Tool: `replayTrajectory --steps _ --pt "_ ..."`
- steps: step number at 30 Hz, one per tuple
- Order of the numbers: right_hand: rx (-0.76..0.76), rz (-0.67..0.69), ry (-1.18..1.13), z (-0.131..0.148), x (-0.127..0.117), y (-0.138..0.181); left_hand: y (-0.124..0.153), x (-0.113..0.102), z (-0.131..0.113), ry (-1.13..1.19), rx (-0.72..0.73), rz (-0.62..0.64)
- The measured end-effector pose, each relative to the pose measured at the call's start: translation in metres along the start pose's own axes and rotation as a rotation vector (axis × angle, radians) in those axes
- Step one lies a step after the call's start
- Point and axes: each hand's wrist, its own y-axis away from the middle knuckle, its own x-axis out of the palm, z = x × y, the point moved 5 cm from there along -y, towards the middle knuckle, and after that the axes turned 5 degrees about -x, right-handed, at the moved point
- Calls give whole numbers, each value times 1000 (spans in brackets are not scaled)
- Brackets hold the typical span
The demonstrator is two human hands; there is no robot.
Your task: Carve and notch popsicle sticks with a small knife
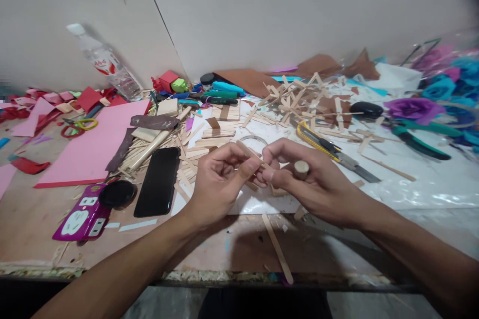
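Between the fingers of both hands is a wooden craft stick (246, 150), held slantwise above the white sheet. My left hand (219, 177) is closed on it, the thumb pressed along its side. My right hand (314, 179) pinches near the stick's lower right end with thumb and fingers. Tucked in that same hand is a thing with a round, pale end (301, 170); the rest of it is hidden by the fingers. Below the hands a loose craft stick (277, 249) lies across the table's front part.
A yellow box cutter (318, 142) with its blade out lies right of my hands, with green-handled pliers (422, 142) beyond. Craft sticks (295, 102) are heaped behind. To the left are a black phone (157, 182), scissors (79, 126) and a leaning bottle (108, 67).
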Motion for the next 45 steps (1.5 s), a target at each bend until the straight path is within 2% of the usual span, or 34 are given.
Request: replayTrajectory --steps 2,5,7,10,21,27,34,38,43,45 --pt "11 -46 0 0 -2 -1 2 0 -1 4 42 -69" --pt "66 -114 19 0 -2 0 10 -2 -9 -100 237 -207" --pt "81 -132 8 1 -1 0 16 -1 -14 -250 369 -229" --pt "58 -144 -2 5 2 0 21 0 -14 -418 432 -214" --pt "-3 -114 12 2 5 1 24 -2 -17 -536 447 -231" --pt "-18 -121 75 -4 4 3 22 -3 -16 -525 351 -197" --pt "-39 -137 103 -3 4 2 15 -2 -16 -458 175 -138" --pt "-28 -134 103 -1 5 0 14 -1 -20 -450 163 -112" --pt "3 -144 39 0 4 1 16 11 -15 -399 168 13" --pt "19 -152 12 0 3 2 17 10 -13 -365 167 -30"
